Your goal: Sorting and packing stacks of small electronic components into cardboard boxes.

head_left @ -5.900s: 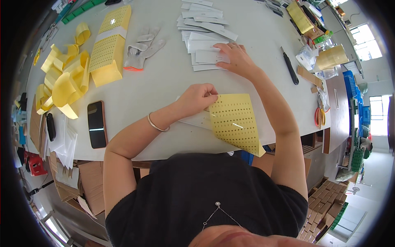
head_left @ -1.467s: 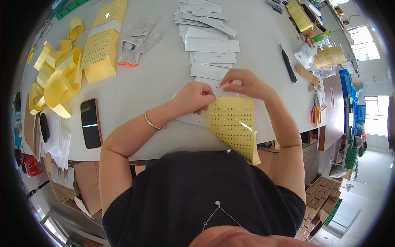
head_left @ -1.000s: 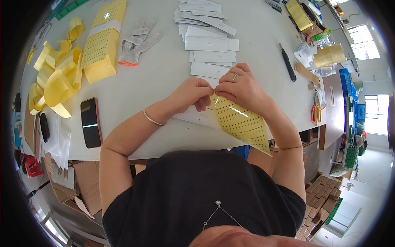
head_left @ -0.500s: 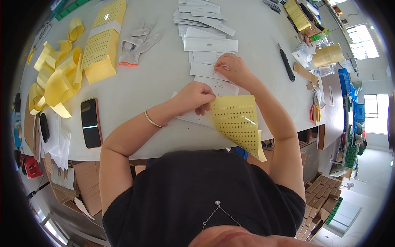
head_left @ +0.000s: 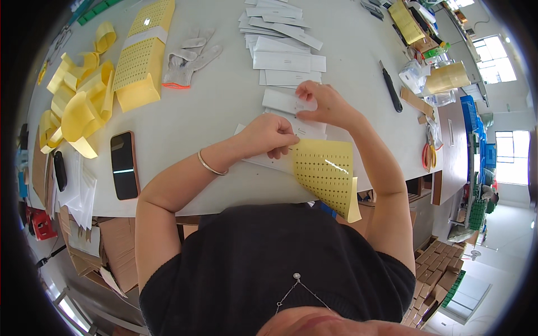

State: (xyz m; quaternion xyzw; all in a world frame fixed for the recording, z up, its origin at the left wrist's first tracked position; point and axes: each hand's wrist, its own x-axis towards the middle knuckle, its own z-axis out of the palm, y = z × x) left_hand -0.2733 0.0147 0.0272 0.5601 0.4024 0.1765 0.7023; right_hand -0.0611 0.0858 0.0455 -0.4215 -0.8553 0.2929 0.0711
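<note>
My left hand (head_left: 272, 135) is closed, pinching the upper left corner of a yellow sheet (head_left: 324, 165) marked with rows of small dark printed marks. The sheet hangs down to the right, its lower corner curling past the table edge. Farther up and to the right, my right hand (head_left: 330, 106) has its thumb and fingers round the right end of a flat white packet (head_left: 282, 102). Another white packet (head_left: 311, 130) lies just below it, partly covered by the yellow sheet. Beyond my hands runs an overlapping row of similar white packets (head_left: 283, 60).
On the left lie crumpled yellow strips (head_left: 84, 112), a banded yellow sheet stack (head_left: 137, 61), a grey glove (head_left: 190, 59) and a phone (head_left: 124, 165). A black utility knife (head_left: 390, 87) and orange-handled scissors (head_left: 429, 155) rest on the right.
My right hand has come slightly toward me and to the right, and the white packet at its fingers has slid away from the far row. The left hand still holds the yellow sheet, slightly lower.
</note>
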